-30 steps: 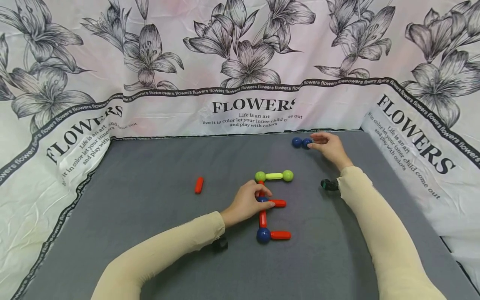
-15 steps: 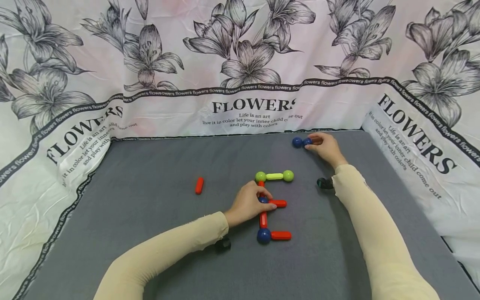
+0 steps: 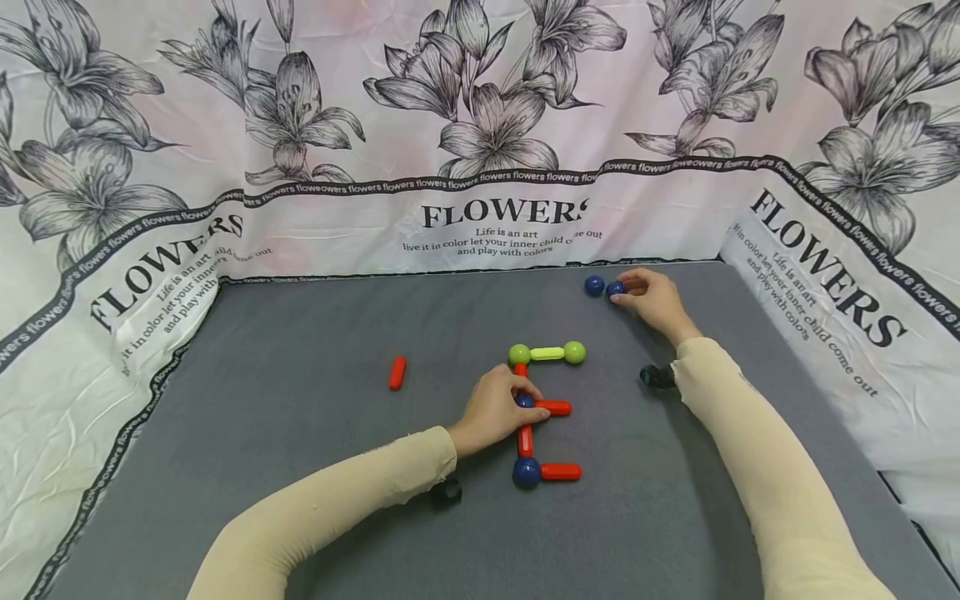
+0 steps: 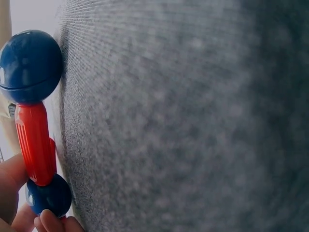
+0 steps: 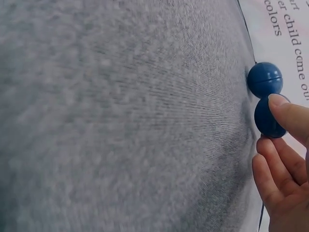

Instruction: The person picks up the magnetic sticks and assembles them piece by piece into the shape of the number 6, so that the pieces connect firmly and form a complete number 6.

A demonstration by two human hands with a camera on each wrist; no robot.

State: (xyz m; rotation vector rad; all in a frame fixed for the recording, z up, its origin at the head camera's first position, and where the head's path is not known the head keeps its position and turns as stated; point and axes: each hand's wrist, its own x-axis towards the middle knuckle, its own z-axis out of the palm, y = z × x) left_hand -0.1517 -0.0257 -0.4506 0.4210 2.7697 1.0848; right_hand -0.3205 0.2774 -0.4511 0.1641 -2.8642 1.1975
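Observation:
My left hand point(image 3: 495, 408) grips the middle blue ball point(image 4: 50, 195) of a shape made of rods and balls lying on the grey cloth. From that ball a red rod point(image 3: 555, 407) points right. Another red rod point(image 4: 35, 145) runs down to the lower blue ball point(image 3: 527, 472), which has its own red rod point(image 3: 561, 472) to the right. At the top, a green ball point(image 3: 519, 355) joins a light green rod point(image 3: 547, 353) ending in a second green ball point(image 3: 575, 352). My right hand point(image 3: 652, 302) pinches a blue ball point(image 5: 268, 118) beside another blue ball point(image 5: 265, 79).
A loose red rod point(image 3: 397, 372) lies on the grey cloth point(image 3: 300, 358), left of the shape. White flower-printed fabric point(image 3: 495, 225) rises at the back and both sides. Dark wrist cameras show under the left sleeve point(image 3: 337, 479) and beside the right sleeve point(image 3: 750, 450).
My right fingers have closed on the right-hand blue ball, which now sits slightly lower and a little apart from its neighbour in the head view. The left hand keeps its hold.

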